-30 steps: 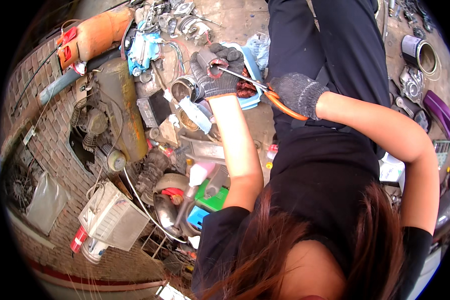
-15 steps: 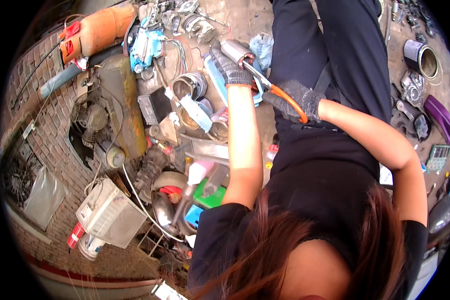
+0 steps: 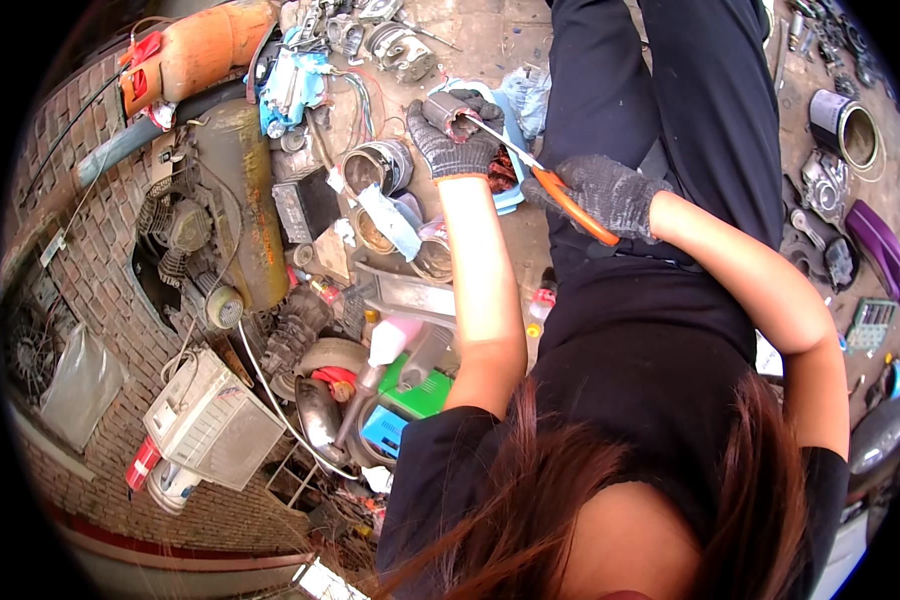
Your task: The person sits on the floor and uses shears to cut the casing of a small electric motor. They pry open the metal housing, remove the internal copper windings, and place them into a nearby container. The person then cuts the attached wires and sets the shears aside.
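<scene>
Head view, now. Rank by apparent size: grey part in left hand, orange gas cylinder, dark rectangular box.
1. Orange gas cylinder
2. Dark rectangular box
3. Grey part in left hand

Apparent size only; distances differ, so true sizes are unsure.

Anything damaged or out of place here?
Most notably, the hollow grey metal cylinder in the dark-gloved left hand shows a rough, reddish open end where the orange-handled metal tool points; possibly damage, but too small to be sure. Also, loose grey metal machine parts lie strewn across the brown floor, which looks untidy.
</scene>
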Demonstrator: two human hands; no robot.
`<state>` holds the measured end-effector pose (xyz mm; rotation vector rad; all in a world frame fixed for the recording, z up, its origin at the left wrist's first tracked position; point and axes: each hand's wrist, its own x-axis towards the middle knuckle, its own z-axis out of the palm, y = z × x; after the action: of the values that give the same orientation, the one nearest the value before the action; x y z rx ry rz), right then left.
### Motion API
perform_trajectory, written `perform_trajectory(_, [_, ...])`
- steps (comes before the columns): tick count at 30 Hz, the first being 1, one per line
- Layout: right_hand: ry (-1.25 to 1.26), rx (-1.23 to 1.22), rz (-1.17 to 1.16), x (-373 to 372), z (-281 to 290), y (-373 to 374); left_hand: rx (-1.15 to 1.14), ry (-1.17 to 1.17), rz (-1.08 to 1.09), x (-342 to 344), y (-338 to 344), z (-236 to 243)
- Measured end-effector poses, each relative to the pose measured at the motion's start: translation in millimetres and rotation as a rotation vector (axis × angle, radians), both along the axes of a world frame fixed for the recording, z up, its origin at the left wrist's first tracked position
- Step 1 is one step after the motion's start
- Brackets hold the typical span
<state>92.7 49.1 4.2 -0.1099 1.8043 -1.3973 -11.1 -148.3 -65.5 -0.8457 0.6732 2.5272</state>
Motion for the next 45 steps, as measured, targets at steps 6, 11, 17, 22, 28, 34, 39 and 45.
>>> perform_trajectory(6, [0.175,0.340,0.031,1.6,16.2,-2.5,-0.134,0.000,0.057,1.6,9.7,8.0])
perform_trajectory(11, [0.206,0.412,0.056,-1.5,19.9,-6.4,-0.395,-0.032,0.127,0.1,22.9,21.2])
perform_trajectory(17, [0.239,0.424,0.059,-9.9,24.0,-18.1,-0.434,-0.016,0.145,-1.0,25.5,34.0])
perform_trajectory(22, [0.265,0.418,0.154,-14.7,14.2,-22.4,-0.431,-0.011,0.187,0.0,23.7,30.2])
perform_trajectory(28, [0.319,0.192,0.236,-18.9,-4.8,-19.6,-0.275,-0.031,0.083,3.1,25.0,27.8])
perform_trajectory(34, [0.216,0.094,0.102,-12.9,3.4,-5.2,0.097,-0.080,0.162,0.1,20.1,15.8])
perform_trajectory(39, [0.250,0.134,0.044,-5.4,15.2,26.8,0.152,-0.258,0.191,-4.1,24.3,24.7])
perform_trajectory(45, [0.304,0.055,-0.158,-5.9,40.5,55.5,0.243,-0.225,0.175,-7.7,31.5,29.2])
